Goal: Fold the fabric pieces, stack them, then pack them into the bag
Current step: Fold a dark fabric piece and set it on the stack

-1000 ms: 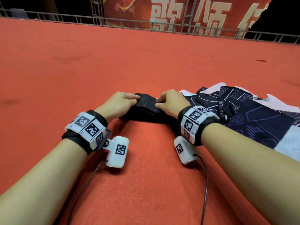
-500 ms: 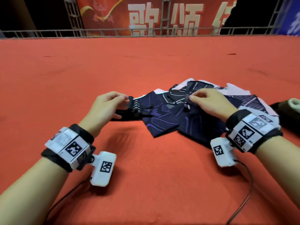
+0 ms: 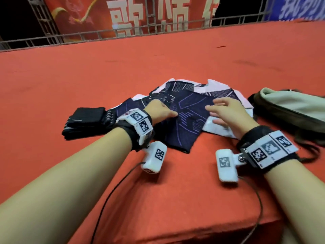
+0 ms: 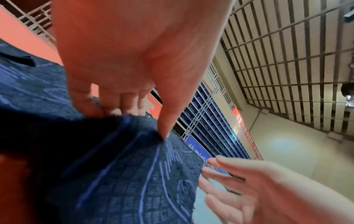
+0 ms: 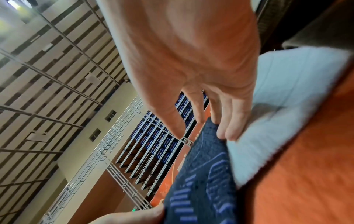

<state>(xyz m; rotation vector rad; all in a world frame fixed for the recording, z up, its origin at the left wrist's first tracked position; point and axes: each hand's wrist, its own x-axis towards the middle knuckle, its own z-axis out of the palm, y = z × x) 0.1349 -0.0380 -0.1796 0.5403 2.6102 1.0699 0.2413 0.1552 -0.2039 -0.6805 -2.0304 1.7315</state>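
Observation:
A folded black fabric piece (image 3: 86, 120) lies on the red table at the left, with no hand on it. To its right sits a loose pile: a navy fabric with purple lines (image 3: 186, 110) on top of white and pink fabric (image 3: 216, 125). My left hand (image 3: 168, 110) is on the navy piece, and in the left wrist view the left hand (image 4: 138, 121) pinches a raised fold of it between thumb and fingers. My right hand (image 3: 219, 111) hovers with fingers spread, and the right hand's fingertips (image 5: 228, 130) touch the navy edge and the white fabric (image 5: 283, 97).
A grey-green bag (image 3: 290, 106) with dark trim lies flat at the right, beside the pile. The red table (image 3: 105, 71) stretches far back to a metal railing (image 3: 88, 35). Its front edge (image 3: 193, 231) is near my forearms. Cables trail from both wrist cameras.
My left hand has let go of the folded black piece and moved right onto the navy fabric. The right hand has shifted right over the pile. The view has turned right, so more of the bag shows.

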